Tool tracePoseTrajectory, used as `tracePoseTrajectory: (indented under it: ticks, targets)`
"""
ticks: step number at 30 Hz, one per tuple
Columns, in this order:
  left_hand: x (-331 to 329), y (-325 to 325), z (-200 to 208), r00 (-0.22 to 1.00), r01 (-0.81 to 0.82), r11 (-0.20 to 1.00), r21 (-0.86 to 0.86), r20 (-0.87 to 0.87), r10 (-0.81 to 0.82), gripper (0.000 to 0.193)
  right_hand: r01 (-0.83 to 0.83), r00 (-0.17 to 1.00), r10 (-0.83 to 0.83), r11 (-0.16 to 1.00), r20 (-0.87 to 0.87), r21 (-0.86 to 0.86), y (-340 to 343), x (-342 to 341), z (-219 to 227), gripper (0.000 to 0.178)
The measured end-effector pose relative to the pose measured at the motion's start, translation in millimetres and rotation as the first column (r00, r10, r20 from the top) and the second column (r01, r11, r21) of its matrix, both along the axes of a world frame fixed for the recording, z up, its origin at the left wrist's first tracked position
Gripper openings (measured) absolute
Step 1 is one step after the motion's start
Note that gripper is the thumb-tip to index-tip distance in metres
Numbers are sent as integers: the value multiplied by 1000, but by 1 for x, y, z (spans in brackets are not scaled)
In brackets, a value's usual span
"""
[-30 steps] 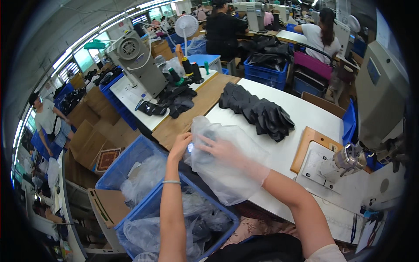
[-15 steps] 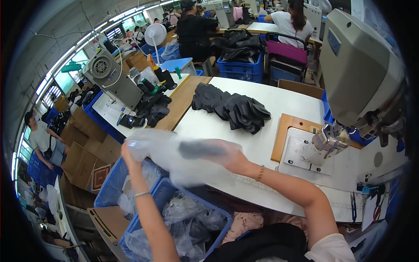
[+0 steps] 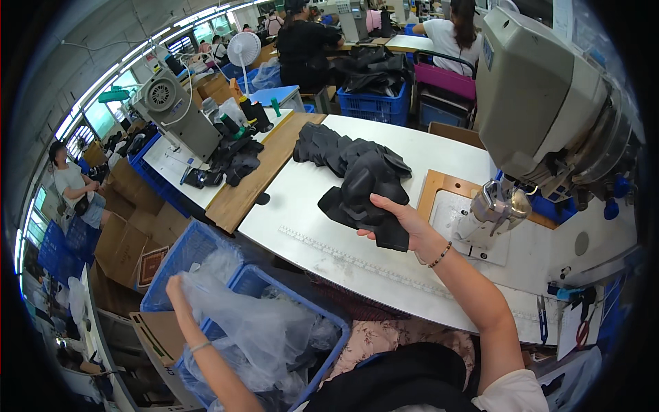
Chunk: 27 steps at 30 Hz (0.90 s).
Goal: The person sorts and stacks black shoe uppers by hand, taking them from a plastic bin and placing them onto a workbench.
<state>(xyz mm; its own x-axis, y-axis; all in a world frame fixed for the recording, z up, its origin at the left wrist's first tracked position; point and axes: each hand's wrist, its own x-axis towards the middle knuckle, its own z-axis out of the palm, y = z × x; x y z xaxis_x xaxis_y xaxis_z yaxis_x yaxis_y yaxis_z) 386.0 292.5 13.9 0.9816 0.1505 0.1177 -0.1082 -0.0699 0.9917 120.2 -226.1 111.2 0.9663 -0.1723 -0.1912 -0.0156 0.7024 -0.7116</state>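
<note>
My right hand (image 3: pixel 406 221) is closed around a folded bundle of black fabric (image 3: pixel 367 196), thumb on top, and holds it over the white sewing table. Just behind the bundle, and partly covered by it, lies a long overlapping row of black fabric pieces (image 3: pixel 329 145). Out to the left, my left hand (image 3: pixel 176 287) grips the edge of a clear plastic bag (image 3: pixel 244 309). The bag hangs loosely across a blue crate (image 3: pixel 336 353), over other crumpled plastic bags inside it.
An industrial sewing machine (image 3: pixel 542 103) stands at the right of the table, its metal plate set in a wooden frame (image 3: pixel 427 199). Scissors (image 3: pixel 583 333) lie at the right edge. A second blue crate (image 3: pixel 199 237) and cardboard boxes are at left. Other people sit at machines behind.
The black fabric has come out of the plastic bag and is in my right hand above the table. My left hand has moved down and left with the bag, over the crates.
</note>
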Motion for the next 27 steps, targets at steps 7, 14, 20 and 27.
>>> tracePoseTrajectory:
  ticks: [7, 14, 20, 27]
  targets:
    - [-101, -49, -141, 876, 461, 221, 860, -401, -268, 26, -65, 989, 63, 998, -133, -8, -5, -2, -7, 43]
    - [-150, -157, -25, 793, 385, -63, 921, -364, -489, 45, -354, 933, 289, 847, -217, -396, -22, -12, 18, 43]
    - [-191, -309, 87, 447, 870, 466, -160, -142, -883, 57, -642, 757, 527, 489, -387, -590, -17, -2, 36, 36]
    - [-185, -404, 69, 504, 810, 468, -354, 10, -864, 37, -308, 948, -16, -295, -318, -904, -85, 26, 33, 68]
